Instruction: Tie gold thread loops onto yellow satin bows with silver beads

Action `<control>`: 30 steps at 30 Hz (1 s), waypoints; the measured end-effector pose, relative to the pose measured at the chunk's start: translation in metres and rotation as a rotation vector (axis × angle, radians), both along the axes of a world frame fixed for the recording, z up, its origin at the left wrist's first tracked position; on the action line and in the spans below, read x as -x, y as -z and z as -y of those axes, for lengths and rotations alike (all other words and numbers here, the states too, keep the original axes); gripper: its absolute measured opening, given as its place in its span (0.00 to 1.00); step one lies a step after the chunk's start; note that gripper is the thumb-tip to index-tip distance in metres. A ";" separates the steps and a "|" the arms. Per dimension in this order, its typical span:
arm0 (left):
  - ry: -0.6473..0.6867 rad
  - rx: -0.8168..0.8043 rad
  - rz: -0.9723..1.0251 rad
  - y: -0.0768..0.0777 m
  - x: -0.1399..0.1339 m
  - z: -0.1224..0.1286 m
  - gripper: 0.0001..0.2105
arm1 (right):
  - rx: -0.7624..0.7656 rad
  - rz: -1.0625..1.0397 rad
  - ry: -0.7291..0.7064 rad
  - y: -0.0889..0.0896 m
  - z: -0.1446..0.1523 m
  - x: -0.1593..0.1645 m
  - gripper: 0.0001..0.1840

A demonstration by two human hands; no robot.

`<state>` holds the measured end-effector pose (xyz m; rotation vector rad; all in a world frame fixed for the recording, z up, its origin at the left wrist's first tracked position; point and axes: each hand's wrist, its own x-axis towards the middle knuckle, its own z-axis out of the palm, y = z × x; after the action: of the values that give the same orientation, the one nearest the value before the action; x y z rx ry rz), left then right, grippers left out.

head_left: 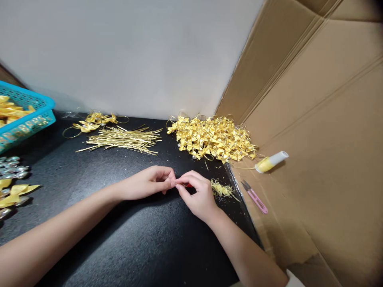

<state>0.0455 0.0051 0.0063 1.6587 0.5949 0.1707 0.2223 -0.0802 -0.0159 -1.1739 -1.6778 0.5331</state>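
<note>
My left hand (152, 182) and my right hand (196, 193) meet fingertip to fingertip over the middle of the black table (143, 235). Both are closed in a pinch, and whatever sits between the fingers is too small or too hidden to name. A bit of red shows behind the right fingers. Beyond my left hand lies a bundle of gold wire ties (125, 139). Past my right hand is a large heap of gold ribbon bows (214, 137), and close beside it a tangle of yellow thread scraps (221, 188).
A blue plastic basket (44, 104) with gold bows stands at far left. Silver beads (13, 167) and ribbon bows (18, 195) lie nearer. Several finished bows (92, 121) rest at the back. Pink thread snips (255, 198) and a thread spool (271, 161) are by the cardboard (326, 131).
</note>
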 end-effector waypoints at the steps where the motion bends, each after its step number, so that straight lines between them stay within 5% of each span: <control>1: 0.001 -0.005 -0.003 0.000 0.000 0.000 0.17 | 0.001 -0.002 -0.007 0.000 0.000 -0.001 0.06; 25: -0.066 -0.075 0.016 -0.002 0.004 -0.006 0.15 | 0.125 -0.101 0.054 0.003 0.000 -0.004 0.09; 30: -0.059 0.027 0.018 -0.007 0.000 -0.002 0.13 | 0.122 -0.097 0.086 0.004 0.000 -0.005 0.07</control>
<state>0.0453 0.0069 0.0130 1.6134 0.6303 0.2192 0.2273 -0.0799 -0.0201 -1.2815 -1.5225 0.6353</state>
